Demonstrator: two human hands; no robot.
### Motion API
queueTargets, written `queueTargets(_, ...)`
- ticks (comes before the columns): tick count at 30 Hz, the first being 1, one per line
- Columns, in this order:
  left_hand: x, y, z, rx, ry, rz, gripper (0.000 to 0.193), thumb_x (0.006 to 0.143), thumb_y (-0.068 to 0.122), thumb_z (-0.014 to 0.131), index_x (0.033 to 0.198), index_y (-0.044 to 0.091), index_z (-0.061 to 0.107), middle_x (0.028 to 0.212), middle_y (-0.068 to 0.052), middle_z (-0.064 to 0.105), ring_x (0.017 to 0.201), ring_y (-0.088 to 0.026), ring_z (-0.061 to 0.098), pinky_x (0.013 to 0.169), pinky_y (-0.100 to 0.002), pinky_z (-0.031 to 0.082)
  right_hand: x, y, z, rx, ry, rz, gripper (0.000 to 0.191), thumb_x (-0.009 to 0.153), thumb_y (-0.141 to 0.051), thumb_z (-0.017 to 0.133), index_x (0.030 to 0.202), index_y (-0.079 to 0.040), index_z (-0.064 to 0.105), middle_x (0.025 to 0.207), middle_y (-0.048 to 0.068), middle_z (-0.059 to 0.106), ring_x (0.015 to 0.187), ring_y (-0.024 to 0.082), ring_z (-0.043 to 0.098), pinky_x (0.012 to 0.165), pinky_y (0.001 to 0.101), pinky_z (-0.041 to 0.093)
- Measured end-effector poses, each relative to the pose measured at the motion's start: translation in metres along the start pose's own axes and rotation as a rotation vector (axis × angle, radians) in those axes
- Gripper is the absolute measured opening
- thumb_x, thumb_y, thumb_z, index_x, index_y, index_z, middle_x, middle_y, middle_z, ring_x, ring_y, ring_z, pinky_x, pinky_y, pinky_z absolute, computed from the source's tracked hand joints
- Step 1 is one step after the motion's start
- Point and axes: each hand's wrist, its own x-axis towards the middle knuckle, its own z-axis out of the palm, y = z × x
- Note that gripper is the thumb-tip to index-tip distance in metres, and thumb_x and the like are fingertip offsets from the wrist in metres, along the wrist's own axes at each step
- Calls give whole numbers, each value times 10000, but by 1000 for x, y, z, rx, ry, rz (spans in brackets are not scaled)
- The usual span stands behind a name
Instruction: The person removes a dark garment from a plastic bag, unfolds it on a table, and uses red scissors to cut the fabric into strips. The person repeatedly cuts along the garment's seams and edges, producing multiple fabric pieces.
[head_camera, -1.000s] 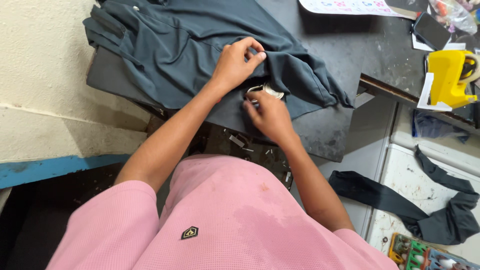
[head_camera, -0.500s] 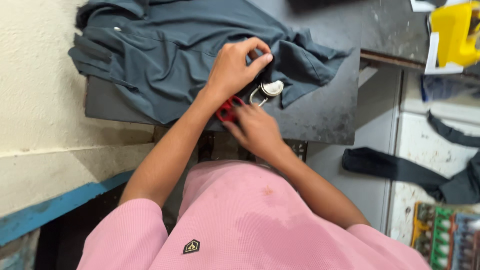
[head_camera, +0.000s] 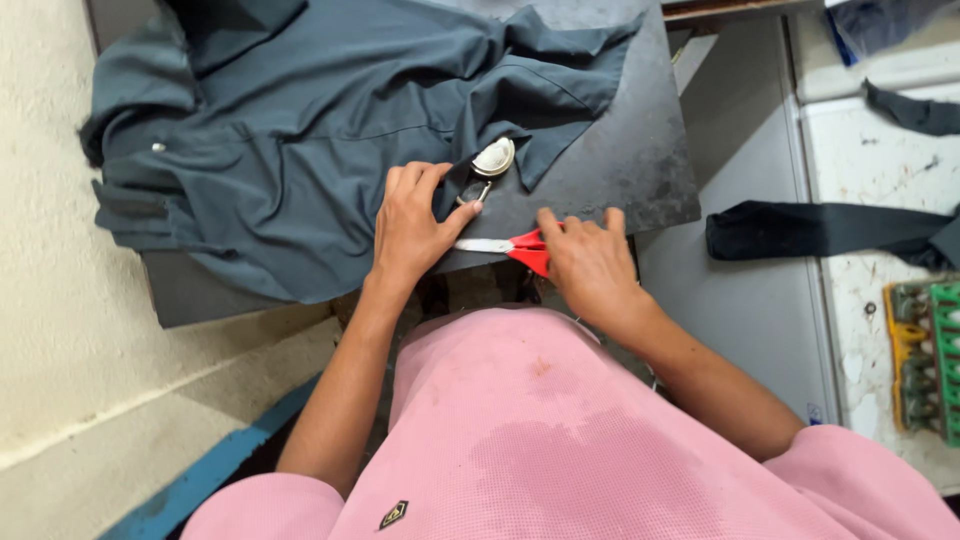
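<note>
A dark grey-blue garment (head_camera: 300, 130) lies spread over a black worktable (head_camera: 620, 160). My left hand (head_camera: 412, 228) rests flat on the garment's lower edge, fingers near a small white-and-metal tag piece (head_camera: 492, 160). My right hand (head_camera: 590, 262) lies at the table's front edge on the red handles of small scissors (head_camera: 505, 246), whose silver blades point left toward my left hand. I wear a pink shirt.
A cream wall with a blue strip runs along the left. Right of the table stands a grey cabinet with a dark fabric strip (head_camera: 830, 228) draped onto a white surface. A green and yellow tray (head_camera: 925, 355) sits at the far right.
The view shifted left and closer. My right hand moved down to the table's front edge with the red scissors. My left hand slid off the bunched cloth to lie flat.
</note>
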Motion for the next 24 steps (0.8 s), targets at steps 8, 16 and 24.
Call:
queueTargets(8, 0, -12, 10, -25, -16, -50, 421, 833, 193, 854, 1171, 12, 679, 1085, -118, 667, 1027, -322, 592, 899, -413, 499, -41, 87, -26, 334, -340, 167, 520, 763, -271, 791, 1263, -215, 661, 944, 47, 751, 972, 208, 618, 946, 410, 357)
queueTargets(16, 5, 0, 8, -52, 10, -64, 380, 857, 79, 754, 1209, -14, 648, 1098, -150, 676, 1014, -346, 615, 892, -431, 497, -41, 104, -32, 1587, -137, 229, 667, 759, -75, 830, 1369, -59, 560, 952, 49, 696, 934, 156, 702, 845, 321, 573)
queueTargets(24, -12, 40, 17, 127, 125, 116, 257, 948, 82, 749, 1185, 89, 649, 1134, -110, 681, 1098, -305, 624, 983, -405, 500, 52, 32, 14, 1143, 521, 338, 492, 800, -198, 934, 1162, -22, 650, 881, 20, 740, 784, 129, 710, 691, 285, 549)
